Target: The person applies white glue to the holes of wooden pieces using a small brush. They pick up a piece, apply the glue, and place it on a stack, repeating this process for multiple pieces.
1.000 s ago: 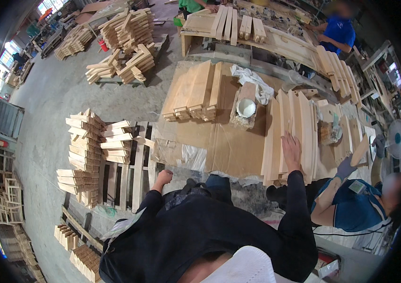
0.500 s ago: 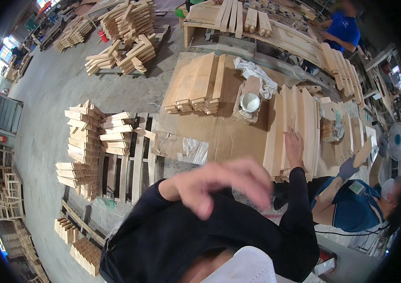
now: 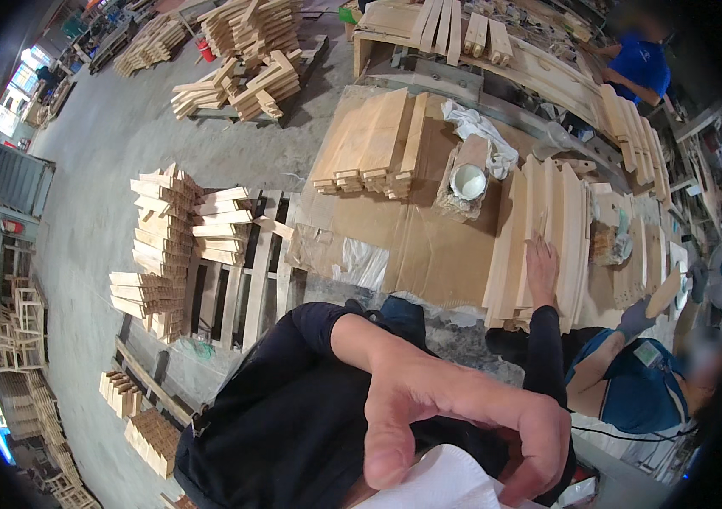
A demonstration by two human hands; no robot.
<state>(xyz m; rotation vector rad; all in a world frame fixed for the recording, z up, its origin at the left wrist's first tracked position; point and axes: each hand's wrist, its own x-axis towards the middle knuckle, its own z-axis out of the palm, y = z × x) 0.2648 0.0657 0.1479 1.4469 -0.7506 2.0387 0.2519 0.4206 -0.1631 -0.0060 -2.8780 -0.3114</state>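
Resting flat w/ fingers spread, the right hand (image 3: 541,270) presses on the upright wooden boards (image 3: 539,229) at the cardboard-covered counter (image 3: 429,246). The left hand (image 3: 454,420) is raised close to the camera, fingers curled, empty. Risk: boards leaning on edge could tip if that palm lifts. White glue cup (image 3: 468,181) sits just left of them; clear plastic sheet (image 3: 359,261) at counter edge.

sleeves (image 3: 293,399): black, seen on both arms
boards (image 3: 539,229): pale yellowish wood, plain (faint grain lines are seen)
tabletop sheet (image 3: 429,246): brown cardboard
round tub (image 3: 468,181): white inside
cloth (image 3: 484,131): white, crumpled
co-worker's shirt (image 3: 641,64): bright blue
neighbour's top (image 3: 632,390): dark blue
floor (image 3: 98,170): grey concrete
sheet (image 3: 446,483): white
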